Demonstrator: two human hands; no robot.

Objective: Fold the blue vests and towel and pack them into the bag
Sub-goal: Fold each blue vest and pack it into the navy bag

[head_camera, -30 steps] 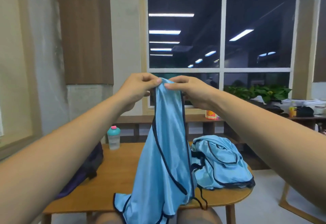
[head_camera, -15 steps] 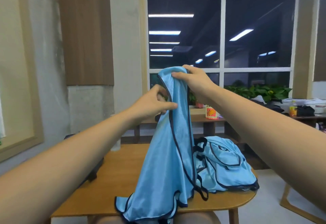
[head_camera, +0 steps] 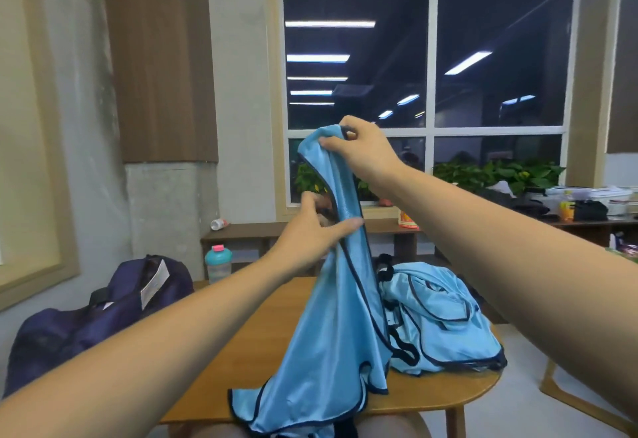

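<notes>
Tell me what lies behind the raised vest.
Behind the vest, a heap of blue vests lies on the table. The vest covers the heap's left edge, so that part cannot be seen.

Holding up one blue vest (head_camera: 336, 316) over the wooden worktop (head_camera: 269, 334). Pinching its top with the right hand (head_camera: 366, 152), up high. Gripping its dark edge lower down with the left hand (head_camera: 309, 232). Bottom of it lying on the near edge of the worktop. Just beside it on the right, more blue vests (head_camera: 445, 320) in a heap. On the left, a dark blue bag (head_camera: 103, 313). Farther back, a small bottle (head_camera: 218, 265) with a pink lid.
</notes>
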